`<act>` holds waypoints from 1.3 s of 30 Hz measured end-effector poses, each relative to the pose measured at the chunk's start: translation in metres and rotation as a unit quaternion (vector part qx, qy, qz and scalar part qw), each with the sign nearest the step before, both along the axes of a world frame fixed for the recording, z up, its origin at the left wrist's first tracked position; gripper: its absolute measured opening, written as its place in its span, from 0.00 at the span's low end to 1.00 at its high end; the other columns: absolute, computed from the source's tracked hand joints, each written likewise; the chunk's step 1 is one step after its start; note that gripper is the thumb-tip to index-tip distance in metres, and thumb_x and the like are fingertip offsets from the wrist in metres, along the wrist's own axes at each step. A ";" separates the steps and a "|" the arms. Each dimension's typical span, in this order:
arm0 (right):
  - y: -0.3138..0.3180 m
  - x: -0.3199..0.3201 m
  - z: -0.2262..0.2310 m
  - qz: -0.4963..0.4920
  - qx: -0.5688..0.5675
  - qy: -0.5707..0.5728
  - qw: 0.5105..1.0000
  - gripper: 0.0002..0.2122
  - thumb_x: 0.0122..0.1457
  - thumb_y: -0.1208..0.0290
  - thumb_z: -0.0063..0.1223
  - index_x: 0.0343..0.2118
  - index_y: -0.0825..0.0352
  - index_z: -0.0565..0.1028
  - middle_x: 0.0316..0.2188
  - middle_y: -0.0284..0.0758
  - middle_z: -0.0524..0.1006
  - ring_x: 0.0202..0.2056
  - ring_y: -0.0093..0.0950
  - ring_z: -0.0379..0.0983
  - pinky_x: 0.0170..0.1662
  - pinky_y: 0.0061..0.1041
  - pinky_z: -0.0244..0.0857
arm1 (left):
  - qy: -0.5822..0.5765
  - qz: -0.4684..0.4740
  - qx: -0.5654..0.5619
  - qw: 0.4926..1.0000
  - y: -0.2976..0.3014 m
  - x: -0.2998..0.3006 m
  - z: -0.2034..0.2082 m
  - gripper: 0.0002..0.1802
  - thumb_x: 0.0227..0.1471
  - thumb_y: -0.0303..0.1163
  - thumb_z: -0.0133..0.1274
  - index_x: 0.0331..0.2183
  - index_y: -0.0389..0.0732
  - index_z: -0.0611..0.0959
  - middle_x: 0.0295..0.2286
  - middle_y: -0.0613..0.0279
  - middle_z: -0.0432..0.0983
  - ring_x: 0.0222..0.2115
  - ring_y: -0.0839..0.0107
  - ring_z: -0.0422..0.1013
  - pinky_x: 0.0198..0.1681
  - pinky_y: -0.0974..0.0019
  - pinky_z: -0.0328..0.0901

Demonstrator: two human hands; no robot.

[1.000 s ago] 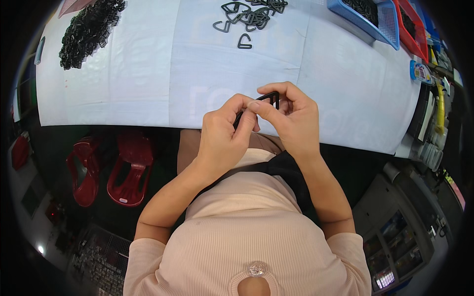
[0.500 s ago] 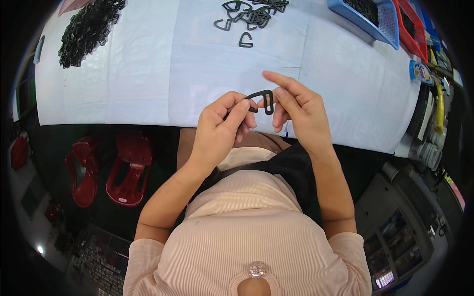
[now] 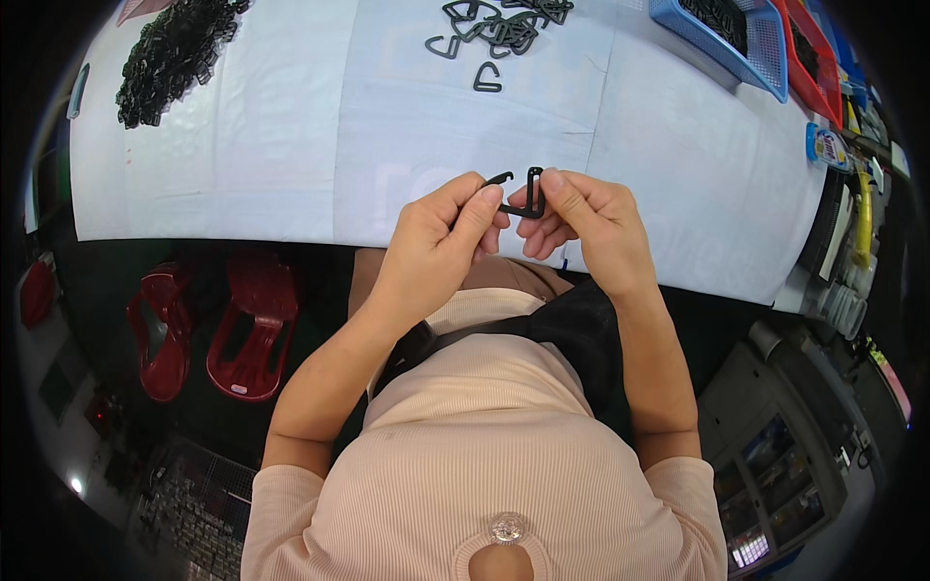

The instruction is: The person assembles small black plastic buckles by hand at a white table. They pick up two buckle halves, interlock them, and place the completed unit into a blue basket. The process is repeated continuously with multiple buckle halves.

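Left hand: thumb and forefinger drawn together in a narrow pinch on the left side of a black wire-like hook buckle; other fingers curled beneath. Right hand: thumb and forefinger narrow, gripping the upper end of the buckle's slotted bar; remaining fingers loosely bent below.

Buckle lies between the 2 hands, above the near edge of the white-covered table. Slotted bar near upright at the right thumb; lower arm runs left into the left-hand pinch; hooked tip shows just above the left thumb.

Beyond the hands: 1 loose black hook, near a cluster of similar hooks. Far left, heap of small black pieces. Far right, blue basket beside red basket.
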State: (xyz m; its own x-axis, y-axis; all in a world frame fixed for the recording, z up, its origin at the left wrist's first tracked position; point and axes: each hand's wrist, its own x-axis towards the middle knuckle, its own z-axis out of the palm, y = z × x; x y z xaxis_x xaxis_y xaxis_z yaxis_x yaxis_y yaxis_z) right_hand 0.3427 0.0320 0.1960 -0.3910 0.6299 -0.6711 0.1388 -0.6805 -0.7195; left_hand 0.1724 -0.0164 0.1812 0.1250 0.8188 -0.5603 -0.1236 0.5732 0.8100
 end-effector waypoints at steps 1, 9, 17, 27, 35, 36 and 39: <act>0.001 -0.001 0.001 -0.011 0.009 0.004 1.000 0.09 0.56 0.74 0.50 0.36 0.73 0.74 0.22 0.35 0.75 0.21 0.19 0.70 0.27 0.15 0.65 | -0.027 0.009 -0.030 0.999 0.001 -0.001 0.000 0.18 0.58 0.40 0.42 0.24 0.38 0.75 0.15 0.71 0.66 0.16 0.85 0.60 0.17 0.80 0.55; -0.010 -0.008 -0.007 -0.038 0.126 0.027 0.991 0.11 0.55 0.74 0.51 0.40 0.72 0.72 0.21 0.32 0.74 0.20 0.18 0.69 0.25 0.15 0.65 | -0.044 0.008 -0.044 0.998 0.001 -0.002 0.000 0.16 0.57 0.37 0.42 0.23 0.37 0.74 0.15 0.70 0.65 0.17 0.85 0.60 0.20 0.79 0.57; -0.002 -0.013 -0.012 -0.059 0.056 -0.054 0.995 0.08 0.56 0.71 0.50 0.34 0.72 0.73 0.15 0.31 0.71 0.15 0.17 0.66 0.19 0.14 0.61 | -0.006 -0.008 0.042 0.999 -0.001 0.005 -0.001 0.14 0.57 0.33 0.43 0.22 0.36 0.72 0.14 0.71 0.63 0.18 0.85 0.60 0.24 0.78 0.60; 0.004 -0.012 -0.022 -0.037 0.084 0.000 0.996 0.09 0.54 0.74 0.52 0.36 0.71 0.72 0.18 0.30 0.71 0.19 0.16 0.67 0.23 0.15 0.61 | -0.037 0.024 -0.015 0.999 0.012 0.003 -0.017 0.15 0.58 0.36 0.40 0.23 0.39 0.72 0.15 0.70 0.64 0.16 0.85 0.58 0.18 0.80 0.54; 0.028 -0.046 -0.050 -0.068 0.265 -0.183 0.944 0.10 0.57 0.66 0.50 0.24 0.67 0.75 0.09 0.32 0.69 0.11 0.18 0.61 0.16 0.17 0.54 | -0.265 0.106 -0.094 0.954 0.024 -0.001 -0.066 0.27 0.59 0.52 0.28 0.34 0.39 0.73 0.22 0.65 0.69 0.20 0.76 0.64 0.22 0.74 0.60; 0.034 -0.053 -0.036 -0.035 0.207 -0.181 0.961 0.07 0.55 0.68 0.51 0.25 0.64 0.76 0.16 0.30 0.71 0.19 0.22 0.67 0.22 0.22 0.58 | -0.331 0.159 -0.136 0.920 0.033 -0.001 -0.069 0.28 0.59 0.53 0.28 0.36 0.38 0.73 0.24 0.64 0.70 0.22 0.75 0.66 0.24 0.73 0.61; 0.043 -0.063 -0.055 0.103 0.522 -0.309 0.789 0.04 0.51 0.70 0.54 0.28 0.62 0.77 0.27 0.29 0.72 0.32 0.26 0.68 0.33 0.28 0.60 | -0.389 0.274 -0.245 0.844 0.058 -0.001 -0.077 0.30 0.58 0.55 0.27 0.45 0.41 0.71 0.33 0.59 0.72 0.30 0.71 0.68 0.30 0.68 0.65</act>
State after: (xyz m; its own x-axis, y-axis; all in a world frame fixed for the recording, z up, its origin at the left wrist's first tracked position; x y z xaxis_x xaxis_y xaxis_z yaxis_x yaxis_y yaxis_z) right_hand 0.2801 0.0750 0.1413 -0.3587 0.9309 0.0687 0.7118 0.3204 -0.6250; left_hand 0.1710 0.0420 0.1041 0.2901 0.5663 -0.7714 -0.8648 0.5004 0.0422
